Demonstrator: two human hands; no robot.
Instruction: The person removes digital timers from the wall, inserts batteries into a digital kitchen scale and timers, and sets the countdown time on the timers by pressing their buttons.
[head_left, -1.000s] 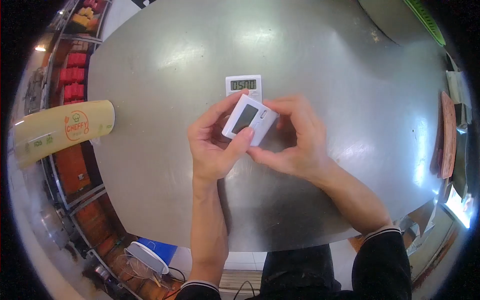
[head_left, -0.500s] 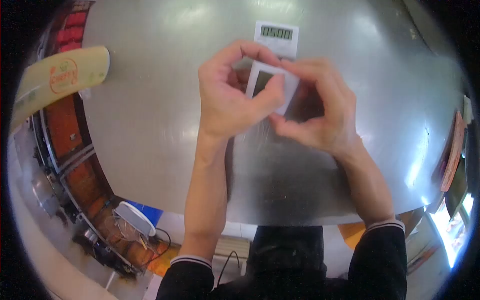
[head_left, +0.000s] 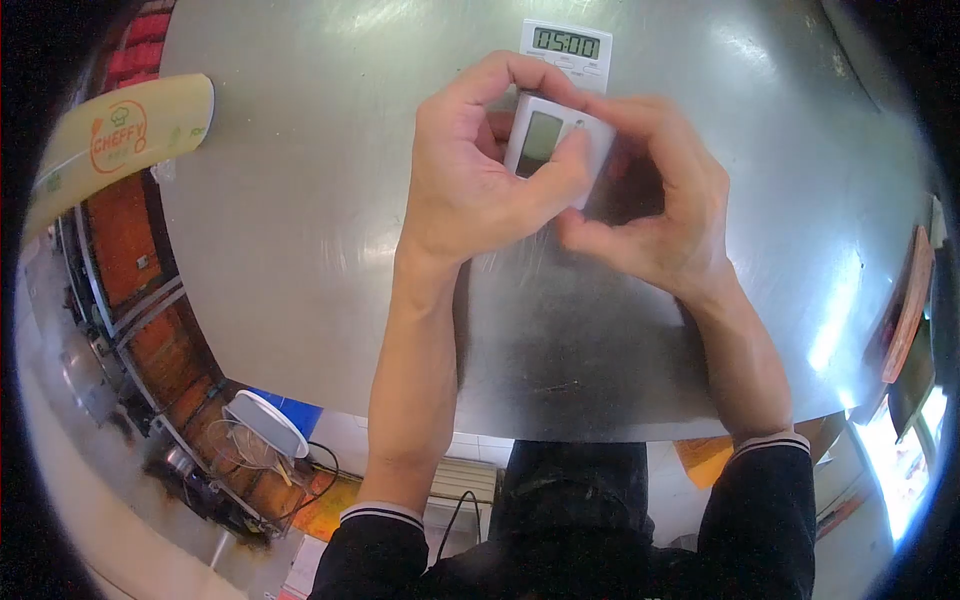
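Observation:
A small white digital timer is held between both hands above the metal table, its screen turned sideways with no digits I can make out. My left hand is closed around its left side, the thumb resting on the face near a button. Gripping the right edge from the other side is my right hand, fingers at the top and thumb at the bottom corner. Just beyond my fingers lies a second white timer reading 05:00, its lower part partly hidden.
The stainless steel table spreads under my hands. At upper left a cream-coloured curved strip printed CHEFFY juts into view. A white round lid-like object is below the table's left edge. A wooden board stands at the right.
Both hands and the held timer appear slightly higher and further right in view. The timer on the table also appears higher. My left thumb stays on the held timer's face.

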